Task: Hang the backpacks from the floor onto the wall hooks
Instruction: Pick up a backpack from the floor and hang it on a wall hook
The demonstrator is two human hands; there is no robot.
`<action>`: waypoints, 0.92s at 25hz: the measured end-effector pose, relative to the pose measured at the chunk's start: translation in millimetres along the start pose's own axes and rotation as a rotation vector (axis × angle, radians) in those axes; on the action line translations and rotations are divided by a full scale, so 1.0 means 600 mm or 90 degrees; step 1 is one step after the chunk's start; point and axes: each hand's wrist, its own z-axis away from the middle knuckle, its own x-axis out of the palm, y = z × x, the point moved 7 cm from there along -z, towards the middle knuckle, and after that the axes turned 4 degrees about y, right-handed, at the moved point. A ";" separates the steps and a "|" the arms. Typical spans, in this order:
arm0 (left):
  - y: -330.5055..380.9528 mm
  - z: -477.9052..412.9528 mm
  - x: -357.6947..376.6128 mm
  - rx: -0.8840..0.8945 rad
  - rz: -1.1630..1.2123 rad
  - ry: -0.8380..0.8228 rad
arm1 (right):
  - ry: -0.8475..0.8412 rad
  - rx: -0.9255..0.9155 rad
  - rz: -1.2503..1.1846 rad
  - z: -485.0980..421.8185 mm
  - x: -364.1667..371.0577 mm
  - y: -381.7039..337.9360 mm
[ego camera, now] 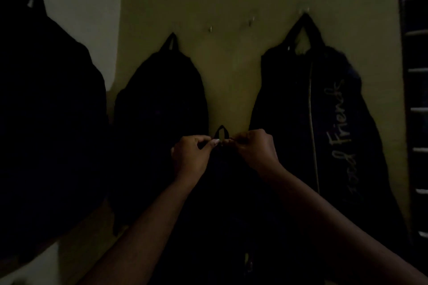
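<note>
Head view, very dim. Both bare forearms rise from the bottom edge and converge at the centre, wrists bent slightly inward. The left hand (192, 152) has its fingers curled, thumb and forefinger pinching the left side of a small top loop (221, 132). The right hand (252, 146), knuckles up, pinches the loop's right side. The loop stands upright between the two hands, spread open. It belongs to a held backpack (222, 183) whose dark body hangs down between the forearms, its outline hard to make out.

The held backpack is in front of the wall (231, 76), low between two hung ones. The middle backpack (159, 104) hangs to its left. The lettered backpack (312, 111) hangs to its right, from a hook at its top. Above the loop, well apart from it, a bare hook (210, 29) and a second bare hook (251, 21) sit on the wall. A left backpack (46, 111) hangs at the far left. Shelves (416, 71) line the right edge.
</note>
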 end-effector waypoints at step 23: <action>0.110 -0.600 0.115 0.147 0.156 0.144 | 0.224 -0.128 0.058 -0.554 -0.004 -0.200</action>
